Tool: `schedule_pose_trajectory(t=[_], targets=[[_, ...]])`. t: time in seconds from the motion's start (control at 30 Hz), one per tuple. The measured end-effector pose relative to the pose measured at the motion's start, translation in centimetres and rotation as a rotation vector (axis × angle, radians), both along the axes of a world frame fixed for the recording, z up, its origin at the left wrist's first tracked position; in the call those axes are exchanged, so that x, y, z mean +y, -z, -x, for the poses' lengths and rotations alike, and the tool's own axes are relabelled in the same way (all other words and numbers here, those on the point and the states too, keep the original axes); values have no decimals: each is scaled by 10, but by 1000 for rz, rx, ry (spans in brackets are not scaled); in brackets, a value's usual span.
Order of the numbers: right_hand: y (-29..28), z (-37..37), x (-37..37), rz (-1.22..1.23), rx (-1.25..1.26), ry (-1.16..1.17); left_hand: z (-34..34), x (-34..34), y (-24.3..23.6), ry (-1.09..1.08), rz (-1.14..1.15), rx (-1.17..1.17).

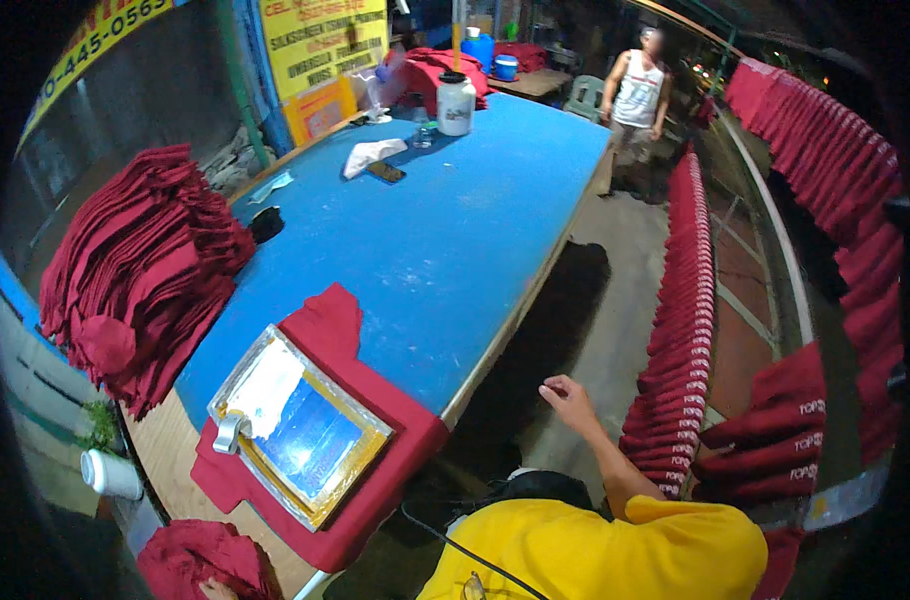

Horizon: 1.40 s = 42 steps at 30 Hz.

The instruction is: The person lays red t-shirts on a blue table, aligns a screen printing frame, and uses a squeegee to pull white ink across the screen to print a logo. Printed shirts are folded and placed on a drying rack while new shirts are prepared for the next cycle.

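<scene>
My left hand (pixel 215 588), partly cut off at the lower edge, grips a bunched red garment (pixel 193 552). My right hand (pixel 565 395) is raised beside the table's near right edge, fingers curled with nothing visible in them. Between them, a printing screen (pixel 320 440) with a yellowish border lies on a red garment (pixel 395 455) spread on the blue tabletop (pixel 445 250). A curved grey tool (pixel 232 432) rests on the screen's left side. A tall pile of red garments (pixel 140 270) stands along the table's left edge.
Rows of printed red garments (pixel 675 350) line the right, beside a walkway (pixel 565 450). A person (pixel 635 95) stands beyond the table's far corner. A white jar (pixel 456 105), a phone (pixel 387 172) and white cloth (pixel 365 155) are at the far end; a white bucket (pixel 110 470) is at left.
</scene>
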State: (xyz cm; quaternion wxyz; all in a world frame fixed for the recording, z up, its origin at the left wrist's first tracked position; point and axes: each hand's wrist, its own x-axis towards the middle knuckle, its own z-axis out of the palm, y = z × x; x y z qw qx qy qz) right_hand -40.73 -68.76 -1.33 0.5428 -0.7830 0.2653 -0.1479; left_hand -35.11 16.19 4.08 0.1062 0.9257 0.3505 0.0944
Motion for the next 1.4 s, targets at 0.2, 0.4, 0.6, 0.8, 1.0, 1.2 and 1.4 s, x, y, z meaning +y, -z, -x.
schedule_pose_trajectory(t=[0.2,0.4,0.6,0.8,1.0,1.2,1.4], targets=[[-112,-8,-32,69,-89,116,-47,-106,-31,185,99,-157],[-374,20,-74,474,-901,-25,-61,-180,-47,357,179,-209],[-476,118,-62,509,-1618,-585,-58,-225,-55,468,275,-237],[-494,86,-40,964,-1291,-531,-47,-260,-56,521,374,-249],[-461,71,-46,775,-1319,-265,-45,-307,-54,582,467,-236],[-409,48,-104,510,-1218,-41,-46,-374,-53,631,549,-184],[-364,4,-188,357,-1089,-26,-44,-462,-53,646,633,-124]])
